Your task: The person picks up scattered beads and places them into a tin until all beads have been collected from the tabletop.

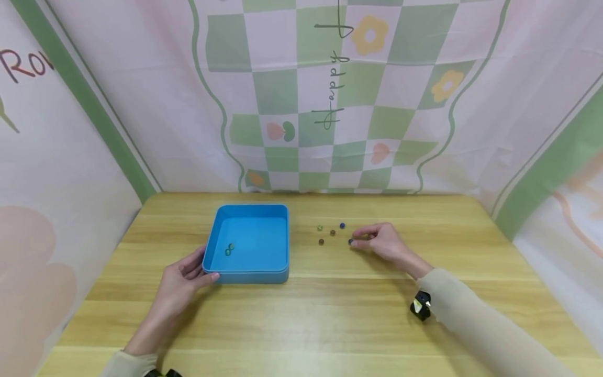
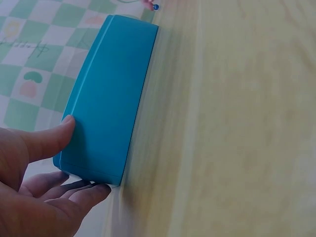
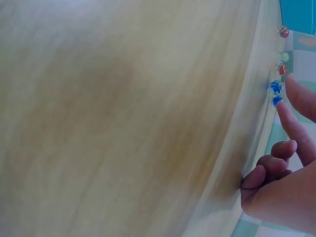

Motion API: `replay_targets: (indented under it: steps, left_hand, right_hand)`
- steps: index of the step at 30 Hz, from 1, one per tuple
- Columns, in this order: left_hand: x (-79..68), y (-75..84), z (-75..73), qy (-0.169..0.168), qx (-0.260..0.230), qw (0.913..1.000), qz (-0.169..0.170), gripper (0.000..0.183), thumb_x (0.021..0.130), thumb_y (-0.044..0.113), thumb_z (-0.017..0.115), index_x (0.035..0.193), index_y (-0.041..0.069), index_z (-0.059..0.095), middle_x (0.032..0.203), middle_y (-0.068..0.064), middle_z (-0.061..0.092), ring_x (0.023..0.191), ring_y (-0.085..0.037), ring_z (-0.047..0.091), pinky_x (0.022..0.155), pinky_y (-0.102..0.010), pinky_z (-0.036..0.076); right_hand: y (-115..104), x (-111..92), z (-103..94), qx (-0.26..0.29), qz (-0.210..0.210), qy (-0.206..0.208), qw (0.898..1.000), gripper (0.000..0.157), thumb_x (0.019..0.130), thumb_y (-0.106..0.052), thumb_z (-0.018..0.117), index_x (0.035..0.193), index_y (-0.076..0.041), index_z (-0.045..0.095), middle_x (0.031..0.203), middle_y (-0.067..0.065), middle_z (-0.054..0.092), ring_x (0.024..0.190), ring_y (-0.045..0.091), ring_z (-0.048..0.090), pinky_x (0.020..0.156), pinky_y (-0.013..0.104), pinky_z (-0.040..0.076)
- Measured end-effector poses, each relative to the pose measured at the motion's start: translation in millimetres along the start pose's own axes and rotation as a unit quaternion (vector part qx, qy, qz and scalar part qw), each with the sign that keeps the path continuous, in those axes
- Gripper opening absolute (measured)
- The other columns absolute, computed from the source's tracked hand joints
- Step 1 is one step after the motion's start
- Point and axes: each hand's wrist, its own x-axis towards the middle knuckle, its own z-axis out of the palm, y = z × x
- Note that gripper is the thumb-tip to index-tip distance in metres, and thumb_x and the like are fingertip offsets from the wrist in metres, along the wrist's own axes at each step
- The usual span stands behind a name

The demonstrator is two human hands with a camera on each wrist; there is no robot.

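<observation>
My left hand (image 1: 179, 283) holds the near left corner of a square blue box (image 1: 252, 276). In the left wrist view, its thumb (image 2: 52, 140) lies on the box's front wall and the other fingers are against the side. Two greenish glass marbles (image 1: 229, 249) lie inside the box. On the right, my right hand (image 1: 383, 242) reaches a dark blue marble (image 1: 350, 241), with thumb and index finger apart and a fingertip at the marble. In the right wrist view the remaining fingers (image 3: 269, 168) are curled; whether the marble is pinched is not shown.
Between the box and my right hand lie another blue marble (image 1: 342, 225), a pale green marble (image 1: 320, 228) and two brownish-red marbles (image 1: 321, 242). They stand on a wooden table (image 1: 301, 324). A patterned curtain (image 1: 315, 94) hangs behind its far edge.
</observation>
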Motion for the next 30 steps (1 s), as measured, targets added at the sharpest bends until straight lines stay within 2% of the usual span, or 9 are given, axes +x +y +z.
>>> replay_targets:
  steps: [9, 16, 23, 30]
  left_hand:
    - [0.6, -0.6, -1.1, 0.001, -0.004, 1.0, -0.003, 0.079, 0.095, 0.006, 0.08, 0.162, 0.003, 0.037, 0.164, -0.024, 0.037, 0.147, -0.038, 0.043, 0.109, -0.034, 0.047]
    - [0.9, -1.3, -0.9, -0.002, -0.008, 1.0, 0.002, 0.081, 0.094, 0.006, 0.081, 0.162, 0.003, 0.037, 0.164, -0.023, 0.037, 0.147, -0.038, 0.043, 0.109, -0.032, 0.047]
    - [0.8, -0.5, -0.2, 0.002, -0.01, 0.9999, 0.004, 0.079, 0.094, 0.004, 0.08, 0.161, 0.003, 0.038, 0.163, -0.024, 0.038, 0.146, -0.038, 0.043, 0.108, -0.033, 0.047]
    - [-0.1, 0.8, -0.1, 0.002, -0.006, 1.0, -0.002, 0.079, 0.095, 0.005, 0.08, 0.162, 0.003, 0.037, 0.163, -0.023, 0.038, 0.147, -0.037, 0.043, 0.109, -0.034, 0.047]
  right_hand:
    - [-0.3, 4.3, 1.8, -0.064, -0.03, -0.006, 0.997, 0.036, 0.091, -0.019, 0.084, 0.122, -0.002, 0.076, 0.126, 0.02, 0.072, 0.105, 0.029, 0.06, 0.091, 0.043, 0.051]
    - [-1.1, 4.5, 2.4, -0.069, -0.03, -0.005, 0.997, 0.035, 0.091, -0.018, 0.084, 0.121, -0.002, 0.077, 0.124, 0.019, 0.072, 0.101, 0.027, 0.059, 0.087, 0.04, 0.05]
    - [0.2, 6.7, 3.7, -0.076, -0.037, -0.001, 0.996, 0.032, 0.09, -0.018, 0.085, 0.118, -0.004, 0.079, 0.125, 0.02, 0.073, 0.112, 0.034, 0.062, 0.098, 0.052, 0.05]
    - [0.5, 7.9, 3.9, -0.083, -0.04, -0.001, 0.996, 0.027, 0.09, -0.017, 0.085, 0.114, -0.004, 0.08, 0.119, 0.016, 0.074, 0.105, 0.029, 0.061, 0.092, 0.045, 0.05]
